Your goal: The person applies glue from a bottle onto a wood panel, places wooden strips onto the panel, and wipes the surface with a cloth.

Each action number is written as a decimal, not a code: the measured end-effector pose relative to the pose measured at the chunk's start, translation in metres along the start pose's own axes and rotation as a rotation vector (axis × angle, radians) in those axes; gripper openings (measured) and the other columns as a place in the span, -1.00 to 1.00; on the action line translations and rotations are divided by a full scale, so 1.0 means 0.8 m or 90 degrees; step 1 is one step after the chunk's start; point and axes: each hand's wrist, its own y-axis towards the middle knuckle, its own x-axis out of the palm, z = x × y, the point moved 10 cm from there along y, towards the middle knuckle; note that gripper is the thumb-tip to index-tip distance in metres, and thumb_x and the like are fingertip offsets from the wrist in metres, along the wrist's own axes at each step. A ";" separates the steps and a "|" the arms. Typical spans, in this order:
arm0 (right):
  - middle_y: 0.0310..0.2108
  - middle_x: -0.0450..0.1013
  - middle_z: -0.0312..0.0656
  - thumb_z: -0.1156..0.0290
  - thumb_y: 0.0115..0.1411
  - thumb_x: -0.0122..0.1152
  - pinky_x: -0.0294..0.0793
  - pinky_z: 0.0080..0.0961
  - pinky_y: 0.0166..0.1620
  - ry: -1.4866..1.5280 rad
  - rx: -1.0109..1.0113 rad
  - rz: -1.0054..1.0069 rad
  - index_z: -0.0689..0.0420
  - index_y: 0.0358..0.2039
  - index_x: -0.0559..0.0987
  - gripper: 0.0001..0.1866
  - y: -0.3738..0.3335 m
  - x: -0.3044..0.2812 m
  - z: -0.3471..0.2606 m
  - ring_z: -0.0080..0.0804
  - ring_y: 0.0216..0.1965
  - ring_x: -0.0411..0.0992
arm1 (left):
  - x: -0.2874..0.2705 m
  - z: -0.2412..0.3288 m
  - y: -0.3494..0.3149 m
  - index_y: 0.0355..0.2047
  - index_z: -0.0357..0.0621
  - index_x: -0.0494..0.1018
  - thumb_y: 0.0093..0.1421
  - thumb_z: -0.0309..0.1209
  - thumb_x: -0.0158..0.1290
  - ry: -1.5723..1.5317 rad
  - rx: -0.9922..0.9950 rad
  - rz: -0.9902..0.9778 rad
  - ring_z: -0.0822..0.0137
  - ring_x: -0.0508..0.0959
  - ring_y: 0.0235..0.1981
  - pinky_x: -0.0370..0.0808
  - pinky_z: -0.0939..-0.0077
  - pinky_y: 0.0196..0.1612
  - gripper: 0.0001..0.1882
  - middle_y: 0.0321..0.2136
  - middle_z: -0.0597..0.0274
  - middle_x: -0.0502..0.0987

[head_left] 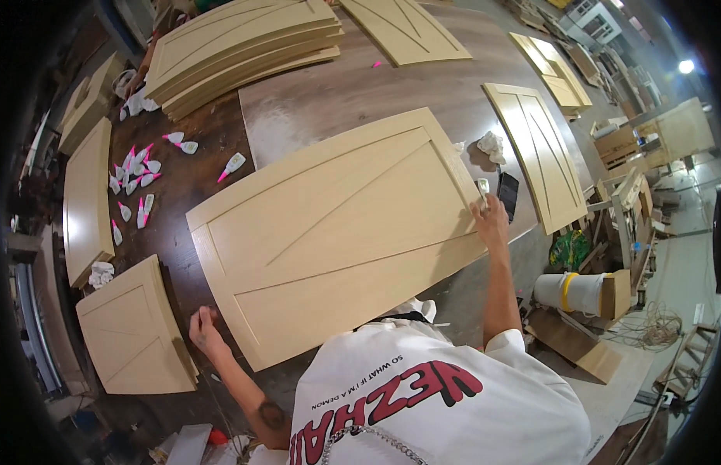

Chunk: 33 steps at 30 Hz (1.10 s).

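A large pale wooden door panel (337,232) with framed edges and a diagonal groove lies flat in front of me. At its right edge, my right hand (492,221) is closed on a small white glue bottle (483,186). Just beyond that hand lies a dark phone (508,195). My left hand (208,329) is off the panel's left edge, over the dark table, with its fingers curled in. Whatever those fingers may hold is hidden.
Several white glue bottles with pink tips (136,167) lie on the table at left. Stacked panels (244,50) stand at the back left, smaller panels (132,329) at the near left, another panel (535,155) at right. Crumpled white paper (491,147) sits beyond the phone.
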 end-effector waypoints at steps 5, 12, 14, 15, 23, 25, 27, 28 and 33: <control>-0.28 0.54 0.06 0.01 0.15 0.26 0.45 -0.14 -0.15 0.081 0.141 -0.168 0.25 -0.07 0.52 -0.45 -0.006 0.022 0.042 0.09 -0.21 0.50 | -0.038 -0.025 -0.028 -0.47 -0.32 0.46 0.30 -0.18 0.07 0.167 -0.015 -0.012 0.45 0.35 -0.52 0.32 0.50 -0.38 -0.61 -0.61 0.30 0.39; -0.35 0.53 0.11 -0.11 0.14 0.22 0.47 -0.11 -0.21 -0.012 0.022 -0.185 0.25 -0.18 0.53 -0.40 0.034 0.040 -0.004 0.10 -0.26 0.52 | -0.064 -0.044 -0.056 -0.55 -0.27 0.36 0.35 -0.09 -0.01 0.205 0.007 0.118 0.48 0.25 -0.58 0.23 0.53 -0.47 -0.51 -0.63 0.34 0.32; -0.36 0.53 0.10 -0.12 0.16 0.20 0.48 -0.12 -0.22 -0.095 0.005 -0.208 0.25 -0.26 0.53 -0.43 0.038 0.045 0.006 0.10 -0.26 0.52 | -0.050 -0.062 -0.064 -0.52 -0.28 0.37 0.36 -0.10 -0.02 0.175 -0.026 0.047 0.47 0.28 -0.55 0.25 0.53 -0.45 -0.52 -0.60 0.33 0.34; -0.36 0.53 0.10 -0.12 0.16 0.20 0.48 -0.12 -0.22 -0.098 0.011 -0.203 0.25 -0.26 0.53 -0.43 0.038 0.043 0.011 0.10 -0.26 0.52 | -0.042 -0.070 -0.069 -0.49 -0.30 0.37 0.37 -0.10 -0.04 0.152 -0.058 -0.016 0.45 0.30 -0.52 0.27 0.54 -0.43 -0.53 -0.57 0.32 0.36; -0.42 0.53 0.09 -0.10 0.17 0.19 0.46 -0.10 -0.21 -0.053 0.034 -0.176 0.23 -0.29 0.49 -0.45 0.016 0.024 0.034 0.10 -0.29 0.52 | -0.032 -0.218 -0.163 -0.17 -0.39 0.46 0.29 -0.22 0.07 0.270 -0.041 -0.276 0.38 0.50 -0.47 0.44 0.51 -0.28 -0.62 -0.51 0.14 0.55; -0.40 0.54 0.12 -0.09 0.13 0.25 0.47 -0.13 -0.20 -0.014 0.074 -0.182 0.25 -0.22 0.51 -0.43 0.002 0.011 0.054 0.06 -0.30 0.54 | 0.018 -0.226 -0.228 -0.14 -0.43 0.45 0.27 -0.23 0.08 0.091 -0.160 -0.535 0.35 0.53 -0.47 0.46 0.48 -0.25 -0.59 -0.50 0.10 0.58; -0.40 0.54 0.11 -0.09 0.13 0.26 0.47 -0.13 -0.21 0.011 0.084 -0.170 0.25 -0.18 0.51 -0.42 -0.008 -0.001 0.081 0.03 -0.31 0.54 | 0.060 -0.191 -0.277 -0.14 -0.45 0.45 0.27 -0.24 0.08 -0.023 -0.103 -0.652 0.35 0.53 -0.47 0.47 0.46 -0.25 -0.59 -0.50 0.11 0.59; -0.39 0.54 0.11 -0.09 0.12 0.27 0.48 -0.14 -0.22 0.027 0.097 -0.159 0.24 -0.14 0.52 -0.40 -0.017 -0.011 0.106 0.00 -0.32 0.54 | 0.099 -0.134 -0.309 -0.14 -0.42 0.46 0.26 -0.24 0.09 0.060 -0.148 -0.646 0.35 0.55 -0.43 0.47 0.46 -0.24 -0.60 -0.46 0.10 0.60; -0.42 0.55 0.09 -0.08 0.12 0.27 0.49 -0.21 -0.25 0.218 0.132 -0.190 0.30 -0.19 0.57 -0.40 -0.066 -0.039 0.077 -0.06 -0.35 0.55 | 0.129 -0.191 -0.334 0.04 -0.20 0.42 0.26 -0.08 0.10 0.012 -0.038 -0.646 0.10 0.50 0.01 0.42 0.20 0.10 -0.50 0.00 -0.02 0.50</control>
